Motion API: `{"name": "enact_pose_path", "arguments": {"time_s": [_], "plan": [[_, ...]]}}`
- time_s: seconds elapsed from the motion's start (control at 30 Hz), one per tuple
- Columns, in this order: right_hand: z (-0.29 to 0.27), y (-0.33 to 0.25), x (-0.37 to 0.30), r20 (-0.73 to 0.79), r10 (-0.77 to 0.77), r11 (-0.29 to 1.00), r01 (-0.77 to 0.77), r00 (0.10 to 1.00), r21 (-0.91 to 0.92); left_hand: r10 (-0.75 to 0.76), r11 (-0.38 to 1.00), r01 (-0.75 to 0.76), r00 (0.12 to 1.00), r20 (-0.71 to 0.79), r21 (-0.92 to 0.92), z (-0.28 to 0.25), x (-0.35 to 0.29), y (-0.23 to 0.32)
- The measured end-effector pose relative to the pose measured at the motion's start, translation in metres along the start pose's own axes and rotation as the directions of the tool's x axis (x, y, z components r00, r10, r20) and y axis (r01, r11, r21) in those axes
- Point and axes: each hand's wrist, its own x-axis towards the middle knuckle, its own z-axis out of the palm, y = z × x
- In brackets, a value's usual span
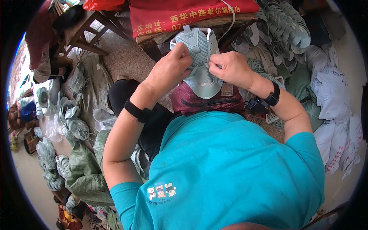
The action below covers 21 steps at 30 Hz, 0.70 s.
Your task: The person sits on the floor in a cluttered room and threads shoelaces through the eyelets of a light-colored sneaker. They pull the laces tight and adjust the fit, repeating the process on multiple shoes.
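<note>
A pale grey-green shoe upper (204, 82) lies over my lap, its rounded toe toward me and its mesh tongue (193, 42) pointing away. My left hand (170, 67) is closed on the upper's left edge, fingers curled and thumb pressed in. On the other side, my right hand (232, 69) pinches at the right edge beside the tongue's base. Whether a lace or thread is between those fingertips is too small to make out. Dark bands circle both wrists, and a small black device (257, 105) hangs near the right one.
Ahead stands a wooden stool (151, 44) draped with a red printed cloth (191, 17), a thin white cord trailing over it. Bundled shoe uppers (285, 28) pile up at the far right, above white sacks (333, 92). Green sacks (86, 172) and more uppers (76, 122) cover the left floor.
</note>
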Motion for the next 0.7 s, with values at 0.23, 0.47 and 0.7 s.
{"name": "enact_pose_path", "arguments": {"time_s": [0.23,0.47,0.7], "plan": [[-0.028,-0.008,0.017,0.114,-0.238,0.914,0.262,0.964,-0.31,-0.324,0.94,0.236,0.849,-0.419,-0.248,0.032,-0.012,0.008],[-0.039,-0.001,0.045,0.333,-0.363,0.804,0.473,0.87,-0.359,-0.39,0.917,0.341,0.874,-0.289,-0.207,0.04,-0.024,0.014],[-0.053,-0.002,0.061,0.56,-0.276,0.823,0.493,0.781,-0.282,-0.671,0.55,0.519,0.741,0.025,-0.654,0.036,-0.026,0.032]]}}
